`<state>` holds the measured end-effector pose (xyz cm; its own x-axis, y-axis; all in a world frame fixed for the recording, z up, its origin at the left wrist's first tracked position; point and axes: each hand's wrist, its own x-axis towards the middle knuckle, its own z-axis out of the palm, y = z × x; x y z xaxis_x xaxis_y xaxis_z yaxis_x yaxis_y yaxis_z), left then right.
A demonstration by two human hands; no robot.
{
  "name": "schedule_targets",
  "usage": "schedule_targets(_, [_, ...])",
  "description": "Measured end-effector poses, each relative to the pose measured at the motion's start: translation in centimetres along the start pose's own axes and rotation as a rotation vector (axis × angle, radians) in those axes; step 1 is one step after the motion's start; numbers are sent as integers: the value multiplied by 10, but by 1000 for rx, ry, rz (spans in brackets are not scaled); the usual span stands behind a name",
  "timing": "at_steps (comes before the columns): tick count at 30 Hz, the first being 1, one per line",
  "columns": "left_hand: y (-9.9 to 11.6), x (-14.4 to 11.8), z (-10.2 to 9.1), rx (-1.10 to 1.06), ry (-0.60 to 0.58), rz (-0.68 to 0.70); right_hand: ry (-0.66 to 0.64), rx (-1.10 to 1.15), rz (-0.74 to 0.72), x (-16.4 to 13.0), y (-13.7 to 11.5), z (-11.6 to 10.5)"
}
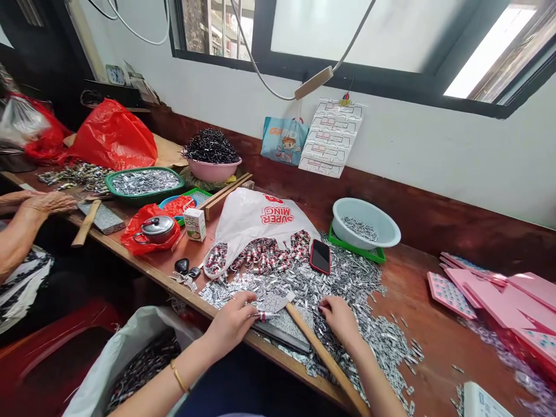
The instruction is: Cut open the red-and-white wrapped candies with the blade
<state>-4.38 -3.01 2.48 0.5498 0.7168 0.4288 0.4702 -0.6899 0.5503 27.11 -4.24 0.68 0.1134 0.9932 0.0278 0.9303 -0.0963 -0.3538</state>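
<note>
Pinching a small red-and-white roll [266, 315] at the near table edge, the left hand [232, 320] has its fingers closed around it; the right hand [340, 317] rests curled, fingertips in the silver clips [347, 278], beside the wooden stick [324, 359].

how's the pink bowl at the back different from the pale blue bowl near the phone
The pink bowl is heaped above its rim with dark, black-looking pieces; the pale blue bowl holds only a thin layer of silvery pieces. The pink bowl stands further back near the wall, while the pale blue bowl rests on a green tray. Both are round, plastic-looking bowls, upright on the wooden table.
</note>
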Motion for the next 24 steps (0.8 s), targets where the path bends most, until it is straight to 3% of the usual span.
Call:
schedule_targets(4, [2, 2, 1, 60, -86, 42, -12, 19, -40, 0, 0, 6])
schedule_targets(7, [3, 4, 3, 94, -37, 66, 7, 40, -46, -5, 0, 3])
schedule_targets(9, [2, 4, 4, 94, -10, 83, 90, 112, -47, -10, -6, -1])
schedule_targets(12, [-1, 1, 6, 61, -15, 101, 193, 262, -77, -21, -33, -7])
schedule_targets(18, [2, -1, 9, 110, -32, 67, 46, 425, -371, -34, -116, 9])
schedule_targets(21, [2, -1, 9, 129, -35, 69, 44, 350, -443, -31, -131, 21])
schedule_targets(24, [1, -3, 9, 127, -28, 57, 72, 276, -495, -30, -131, 28])
